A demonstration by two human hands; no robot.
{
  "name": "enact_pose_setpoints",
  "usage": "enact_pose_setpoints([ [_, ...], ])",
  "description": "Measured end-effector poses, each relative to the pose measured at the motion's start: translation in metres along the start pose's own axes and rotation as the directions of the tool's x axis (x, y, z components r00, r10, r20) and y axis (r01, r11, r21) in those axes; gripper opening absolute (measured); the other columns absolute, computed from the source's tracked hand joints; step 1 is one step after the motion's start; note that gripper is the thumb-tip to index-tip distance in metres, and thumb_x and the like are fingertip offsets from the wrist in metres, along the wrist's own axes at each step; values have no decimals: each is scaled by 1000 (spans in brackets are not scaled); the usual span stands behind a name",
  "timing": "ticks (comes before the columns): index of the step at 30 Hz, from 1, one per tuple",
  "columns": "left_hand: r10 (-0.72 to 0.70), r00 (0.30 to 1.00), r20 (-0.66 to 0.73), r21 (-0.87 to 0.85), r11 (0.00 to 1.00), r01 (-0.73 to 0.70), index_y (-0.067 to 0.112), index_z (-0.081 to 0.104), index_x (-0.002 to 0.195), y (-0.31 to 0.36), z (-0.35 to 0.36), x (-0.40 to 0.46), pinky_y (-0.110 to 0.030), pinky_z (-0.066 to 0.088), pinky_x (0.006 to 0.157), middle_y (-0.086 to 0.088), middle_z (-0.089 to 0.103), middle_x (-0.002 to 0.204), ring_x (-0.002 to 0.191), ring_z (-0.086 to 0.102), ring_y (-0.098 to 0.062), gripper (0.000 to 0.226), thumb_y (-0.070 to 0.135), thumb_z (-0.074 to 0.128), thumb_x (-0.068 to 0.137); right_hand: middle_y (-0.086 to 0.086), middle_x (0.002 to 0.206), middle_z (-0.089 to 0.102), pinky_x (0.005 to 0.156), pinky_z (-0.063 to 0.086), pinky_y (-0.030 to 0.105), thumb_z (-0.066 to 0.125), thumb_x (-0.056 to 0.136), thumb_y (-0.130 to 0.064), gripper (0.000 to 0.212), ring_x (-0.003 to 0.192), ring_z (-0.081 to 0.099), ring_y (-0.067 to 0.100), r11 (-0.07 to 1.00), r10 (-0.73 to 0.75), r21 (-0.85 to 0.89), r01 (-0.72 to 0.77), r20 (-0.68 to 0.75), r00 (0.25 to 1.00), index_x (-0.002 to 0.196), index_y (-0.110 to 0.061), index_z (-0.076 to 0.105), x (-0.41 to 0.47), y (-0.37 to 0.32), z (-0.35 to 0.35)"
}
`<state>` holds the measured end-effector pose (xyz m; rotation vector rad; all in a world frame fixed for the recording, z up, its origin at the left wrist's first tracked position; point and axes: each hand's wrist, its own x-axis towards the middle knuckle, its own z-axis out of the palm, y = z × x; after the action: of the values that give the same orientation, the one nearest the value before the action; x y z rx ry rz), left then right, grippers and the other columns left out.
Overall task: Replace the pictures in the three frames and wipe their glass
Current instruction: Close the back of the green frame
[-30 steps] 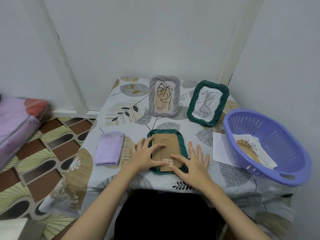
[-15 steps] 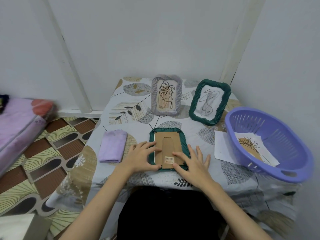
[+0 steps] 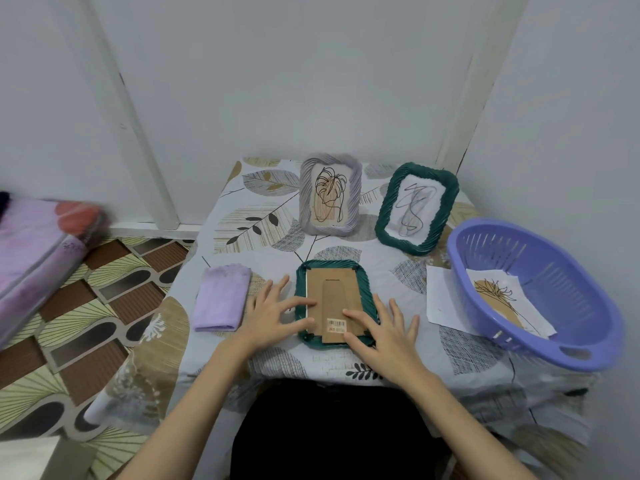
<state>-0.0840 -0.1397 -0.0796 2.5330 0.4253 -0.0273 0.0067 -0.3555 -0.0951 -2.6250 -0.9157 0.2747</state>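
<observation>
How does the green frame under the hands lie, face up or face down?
Face down: the green frame shows its brown cardboard back with barcode sticker.

Watching the feed from my end, so here's all I get of the person: two bare forearms coming in from the bottom edge, no sleeves anywhere in shot, so whatever top is worn ends above what the camera catches. Left hand [image 3: 273, 315] and right hand [image 3: 384, 336] are both bare too, no gloves, no rings, no watch or bracelet at either wrist as far as I can make out. Nails look short and plain. Fingers slim. Between the arms there's a lap [image 3: 332, 434] in plain black fabric, no print or seam I can pick out. Can't tell if it's trousers or a skirt.
</observation>
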Motion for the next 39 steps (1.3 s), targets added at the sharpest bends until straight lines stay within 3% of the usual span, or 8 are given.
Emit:
enact_pose_setpoints([
  [6,-13,998,62,91,996,8,56,40,122,6,0,1,-45,1,113,9,12,156,144,-2,-17,84,84,31,44,0,156,5,108,-10,61,14,65,-78,66,143,-9,23,1000,4,14,-4,-15,1000,126,-60,30,1,0,2],
  [14,47,998,-49,195,980,-37,52,44,122,5,4,2,-41,3,113,8,22,152,143,4,-16,85,81,29,44,-1,156,2,109,-9,60,13,65,-78,66,143,-8,23,1000,2,17,-2,-4,1000,126,-60,29,0,0,1],
  [22,-34,999,-27,41,999,35,47,35,134,7,3,-1,-43,6,114,8,24,152,142,6,-18,90,83,31,51,-1,156,2,109,-9,60,12,64,-79,68,143,-7,23,1000,-5,22,5,5,1000,127,-60,29,-1,-1,0],
  [25,-78,996,-46,-179,981,68,31,23,144,6,6,2,-43,19,113,3,39,144,138,19,-20,86,60,60,71,-1,157,2,109,-9,59,14,64,-79,68,143,-6,23,999,-13,48,13,3,1000,127,-59,30,-1,-2,-1],
  [27,-106,991,-77,-439,896,62,23,28,142,13,7,5,-34,34,105,-4,49,132,127,38,-19,81,22,73,74,-1,157,2,110,-8,59,15,65,-78,68,143,-4,23,998,-19,67,19,1,1000,128,-58,31,-2,-2,-1],
  [30,-158,984,-78,-649,758,70,11,33,138,29,0,7,-14,49,70,-13,50,125,99,56,-16,77,-18,61,73,1,157,6,111,-8,56,17,64,-78,69,143,-2,22,991,-25,129,22,24,999,127,-57,34,-2,-4,-6],
  [35,-199,980,-20,-900,431,69,17,40,136,45,-20,3,-25,54,58,-12,52,125,81,62,-16,70,-21,45,77,0,154,19,114,5,47,32,64,-77,56,142,8,21,963,-42,269,25,59,997,118,-65,32,1,-11,-30],
  [39,-147,987,-66,-952,305,-18,23,45,134,55,-44,-3,-38,55,78,-6,57,123,89,67,-14,69,-16,54,78,-13,137,42,96,39,18,55,88,-46,42,120,44,10,760,-133,631,158,-87,987,123,-58,35,-1,-38,-57],
])
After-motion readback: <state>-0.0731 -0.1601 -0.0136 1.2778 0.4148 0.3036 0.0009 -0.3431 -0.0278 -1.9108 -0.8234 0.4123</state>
